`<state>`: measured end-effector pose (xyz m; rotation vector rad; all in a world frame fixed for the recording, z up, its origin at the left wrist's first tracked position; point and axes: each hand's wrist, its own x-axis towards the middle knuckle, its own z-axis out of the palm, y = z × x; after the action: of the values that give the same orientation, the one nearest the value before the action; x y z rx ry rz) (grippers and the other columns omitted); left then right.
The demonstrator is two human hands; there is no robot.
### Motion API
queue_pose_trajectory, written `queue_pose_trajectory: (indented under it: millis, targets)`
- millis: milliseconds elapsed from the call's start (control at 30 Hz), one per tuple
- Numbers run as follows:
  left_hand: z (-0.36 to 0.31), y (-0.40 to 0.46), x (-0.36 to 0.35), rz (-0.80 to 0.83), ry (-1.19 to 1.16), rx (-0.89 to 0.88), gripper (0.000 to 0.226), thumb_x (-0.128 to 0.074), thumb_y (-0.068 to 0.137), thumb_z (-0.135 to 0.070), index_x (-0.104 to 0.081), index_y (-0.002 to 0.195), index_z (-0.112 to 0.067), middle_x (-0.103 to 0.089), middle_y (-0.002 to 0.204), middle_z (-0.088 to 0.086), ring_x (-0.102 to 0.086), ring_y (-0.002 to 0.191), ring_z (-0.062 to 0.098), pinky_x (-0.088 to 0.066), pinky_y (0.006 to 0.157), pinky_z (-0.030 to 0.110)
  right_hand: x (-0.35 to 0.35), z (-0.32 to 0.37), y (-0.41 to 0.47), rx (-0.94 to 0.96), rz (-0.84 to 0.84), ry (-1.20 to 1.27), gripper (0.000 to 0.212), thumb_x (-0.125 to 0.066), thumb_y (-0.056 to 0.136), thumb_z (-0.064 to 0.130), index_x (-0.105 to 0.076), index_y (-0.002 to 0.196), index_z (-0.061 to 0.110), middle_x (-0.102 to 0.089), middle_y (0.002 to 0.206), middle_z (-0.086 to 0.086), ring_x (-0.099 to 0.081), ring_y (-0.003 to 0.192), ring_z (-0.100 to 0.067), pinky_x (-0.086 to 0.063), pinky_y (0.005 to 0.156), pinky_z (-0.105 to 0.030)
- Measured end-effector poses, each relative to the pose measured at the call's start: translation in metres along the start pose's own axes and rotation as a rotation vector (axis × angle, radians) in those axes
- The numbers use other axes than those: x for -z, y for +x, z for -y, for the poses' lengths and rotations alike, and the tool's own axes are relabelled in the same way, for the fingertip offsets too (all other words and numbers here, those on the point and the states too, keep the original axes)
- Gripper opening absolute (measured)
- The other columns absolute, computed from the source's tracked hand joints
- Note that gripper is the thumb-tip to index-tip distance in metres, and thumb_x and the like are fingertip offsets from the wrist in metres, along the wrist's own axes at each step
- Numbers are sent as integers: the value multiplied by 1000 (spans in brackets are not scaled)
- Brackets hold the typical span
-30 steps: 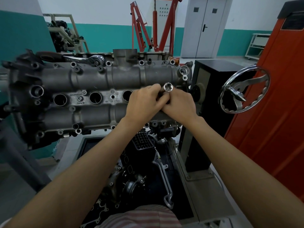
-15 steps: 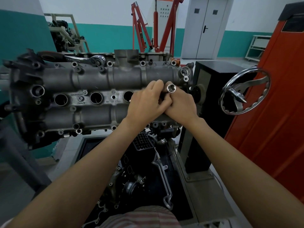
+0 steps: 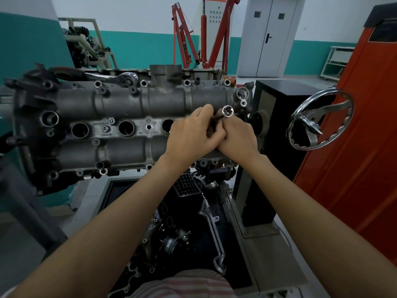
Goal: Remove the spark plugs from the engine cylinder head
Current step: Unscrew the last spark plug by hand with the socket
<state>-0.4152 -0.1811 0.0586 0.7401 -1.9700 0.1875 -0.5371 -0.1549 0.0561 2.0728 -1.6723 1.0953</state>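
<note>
A chrome spark plug socket (image 3: 228, 110) is being gripped by the right hand (image 3: 237, 134) and the left hand (image 3: 191, 131), fingers curled together around its shaft, over the rightmost well of the cylinder head (image 3: 120, 121). Extraction is judged to be underway; whether a plug is being carried inside cannot be told. A straight lift is being called for next.
</note>
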Motion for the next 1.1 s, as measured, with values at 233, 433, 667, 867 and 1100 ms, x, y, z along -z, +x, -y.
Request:
queue_pose_trajectory:
  millis: [233, 433, 667, 867, 1100]
  targets:
    - [4, -1, -2, -35, -10, 38, 42, -53, 88, -33, -53, 59, -3, -49, 48, 7, -50, 46, 25, -29, 48, 28, -4, -4, 2, -34, -12, -85, 39, -35, 75, 44, -61, 77, 14, -37, 61, 14, -36, 56, -8, -18, 47, -18]
    - [0, 0, 0, -24, -12, 1, 34, -47, 84, -40, -35, 67, -14, -40, 56, -3, -38, 46, 16, -33, 42, 29, 0, -2, -1, -14, -14, -35, 16, -43, 78, 31, -46, 65, 22, -34, 55, 16, -37, 53, -10, -20, 47, -17]
    - [1, 0, -1, 0, 25, 20, 31, -39, 85, -40, -40, 70, -12, -47, 58, 0, -46, 48, 21, -37, 43, 33, -3, -3, 2, -45, 24, -35, 20, -40, 77, 35, -46, 83, 17, -37, 61, 17, -39, 51, -5, -24, 47, -20]
    - [4, 1, -2, 22, 54, 44, 41, -56, 90, -36, -54, 65, -4, -55, 54, 9, -56, 53, 30, -35, 48, 32, -1, -1, 2, -61, -6, -61, 33, -40, 74, 37, -64, 75, 14, -41, 61, 11, -39, 57, -11, -21, 47, -18]
    - [-2, 1, 0, -5, -6, 21, 31, -42, 84, -42, -35, 71, -15, -45, 59, -1, -42, 48, 17, -32, 43, 29, 1, -1, 0, -24, 46, -60, 11, -38, 74, 32, -39, 71, 22, -33, 57, 17, -33, 49, -6, -19, 46, -19]
